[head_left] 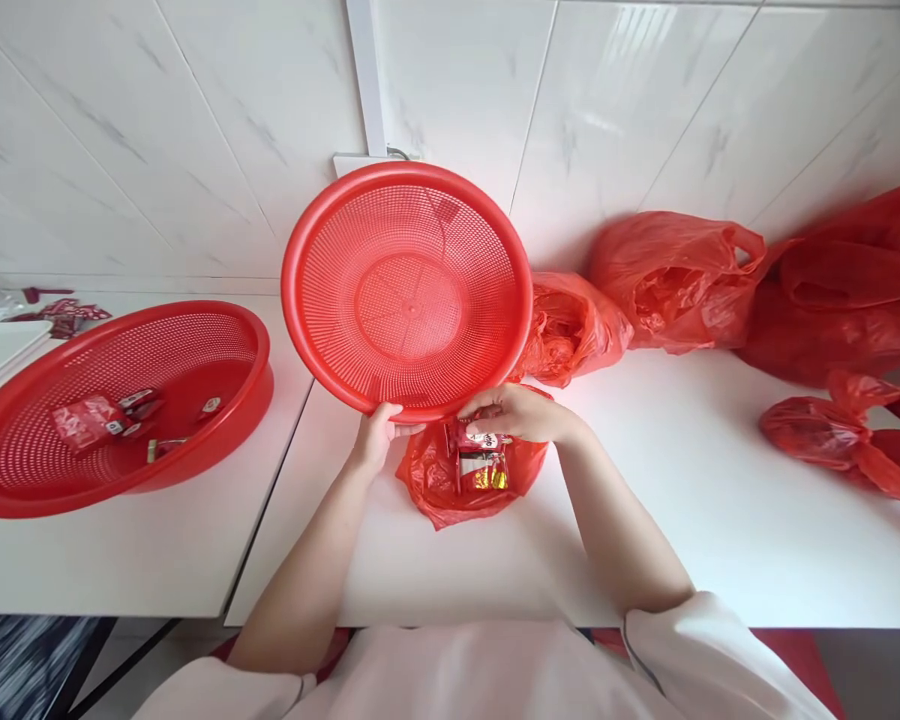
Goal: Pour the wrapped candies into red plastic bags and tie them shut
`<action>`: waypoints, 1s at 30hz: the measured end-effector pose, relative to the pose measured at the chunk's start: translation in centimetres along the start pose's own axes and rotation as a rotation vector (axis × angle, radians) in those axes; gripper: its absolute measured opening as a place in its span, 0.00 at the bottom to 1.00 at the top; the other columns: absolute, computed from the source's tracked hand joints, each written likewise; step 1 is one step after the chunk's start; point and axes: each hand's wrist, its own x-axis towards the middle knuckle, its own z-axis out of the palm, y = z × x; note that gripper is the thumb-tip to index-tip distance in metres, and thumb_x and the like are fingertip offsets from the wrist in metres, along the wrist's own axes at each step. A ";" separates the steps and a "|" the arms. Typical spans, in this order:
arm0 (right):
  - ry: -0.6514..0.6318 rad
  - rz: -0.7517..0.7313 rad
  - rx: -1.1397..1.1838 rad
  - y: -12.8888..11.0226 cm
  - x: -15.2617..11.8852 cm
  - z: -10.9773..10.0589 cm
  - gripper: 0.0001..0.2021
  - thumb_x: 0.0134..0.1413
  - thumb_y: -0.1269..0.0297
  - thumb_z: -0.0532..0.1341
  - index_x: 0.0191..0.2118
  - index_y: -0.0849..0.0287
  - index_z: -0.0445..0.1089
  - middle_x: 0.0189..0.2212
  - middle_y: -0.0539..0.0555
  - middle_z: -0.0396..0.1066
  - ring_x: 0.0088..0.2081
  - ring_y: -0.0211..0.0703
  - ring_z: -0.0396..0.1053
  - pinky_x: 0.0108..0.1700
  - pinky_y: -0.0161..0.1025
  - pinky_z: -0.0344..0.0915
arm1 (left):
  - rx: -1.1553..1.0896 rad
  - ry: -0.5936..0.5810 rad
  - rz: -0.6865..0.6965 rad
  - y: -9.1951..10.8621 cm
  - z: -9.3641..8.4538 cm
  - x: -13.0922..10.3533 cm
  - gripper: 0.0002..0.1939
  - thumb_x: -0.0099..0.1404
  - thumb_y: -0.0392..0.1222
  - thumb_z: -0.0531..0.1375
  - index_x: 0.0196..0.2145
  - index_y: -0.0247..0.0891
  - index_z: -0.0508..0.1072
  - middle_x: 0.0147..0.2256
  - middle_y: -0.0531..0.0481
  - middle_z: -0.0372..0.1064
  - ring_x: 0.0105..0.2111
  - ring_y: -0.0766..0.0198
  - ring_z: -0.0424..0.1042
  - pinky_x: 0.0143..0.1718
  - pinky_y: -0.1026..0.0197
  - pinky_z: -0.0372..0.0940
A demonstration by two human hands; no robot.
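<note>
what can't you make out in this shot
Head view only:
- Print on the snack packets in the small red bag: too small.
- Right hand fingertips: hidden behind the tilted red basket rim.
- Contents of the tied red bags: hidden by plastic.
- Left hand grips the rim.

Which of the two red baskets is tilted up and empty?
The red basket in the middle, held at its lower rim by both hands. The left basket lies flat on the table and holds small packets.

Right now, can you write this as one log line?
left hand: grips tilted basket rim | right hand: on rim, above candy bag
</note>
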 end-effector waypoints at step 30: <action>1.346 -0.317 -0.752 -3.1 -8.5 -6.0 0.15 0.40 0.67 0.67 0.39 0.55 0.70 0.37 0.52 0.75 0.37 0.45 0.73 0.41 0.36 0.68 | 0.812 0.980 0.424 6.4 -9.5 -10.1 0.27 0.61 0.52 0.58 0.57 0.43 0.65 0.33 0.48 0.75 0.31 0.58 0.76 0.45 0.52 0.67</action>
